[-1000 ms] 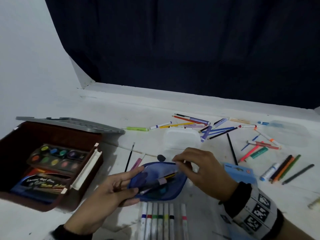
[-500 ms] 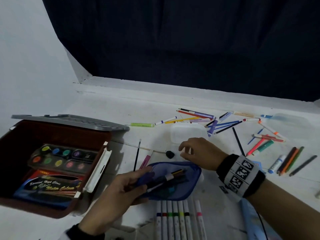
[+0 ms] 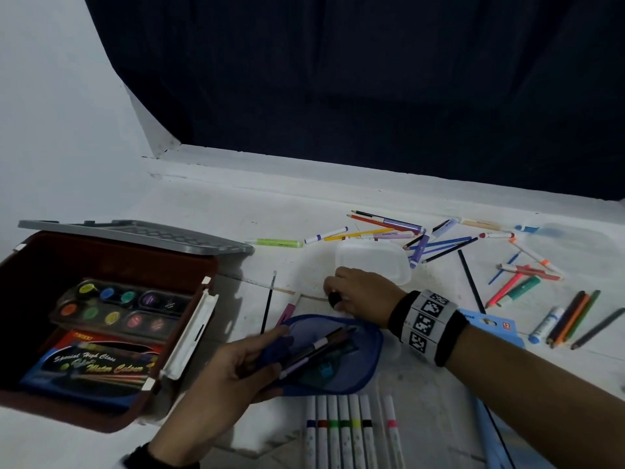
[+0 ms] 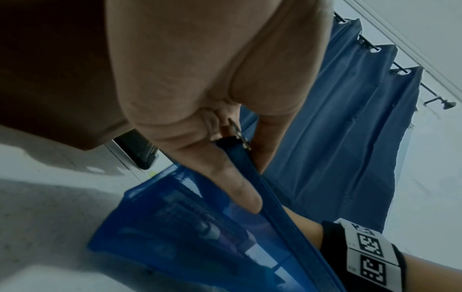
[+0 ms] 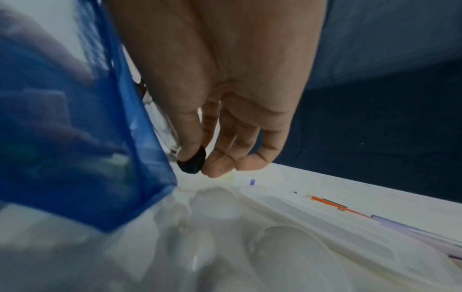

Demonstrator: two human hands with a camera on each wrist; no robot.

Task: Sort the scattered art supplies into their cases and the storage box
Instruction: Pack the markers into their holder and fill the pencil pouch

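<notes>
A blue mesh pencil pouch (image 3: 351,370) lies open at the table's front with pens and pencils inside. My left hand (image 3: 243,363) grips its left end; in the left wrist view the fingers (image 4: 232,181) curl round the pouch's zip edge (image 4: 280,215). Just behind the pouch, my right hand (image 3: 358,292) pinches a small black eraser (image 3: 334,299). The right wrist view shows the eraser (image 5: 192,162) between thumb and fingertips, right beside the pouch (image 5: 82,138) and above a clear plastic tray (image 5: 287,237).
An open brown storage box (image 3: 189,265) with watercolour pans sits at the left. A row of markers (image 3: 348,431) lies in front of the pouch. Loose pencils and pens (image 3: 439,238) are scattered at the back right around a clear container (image 3: 372,262). A thin brush (image 3: 269,299) lies beside the box.
My right hand left the pouch's opening, moved back and left to the black eraser and closed on it. My left hand kept its hold on the pouch.
</notes>
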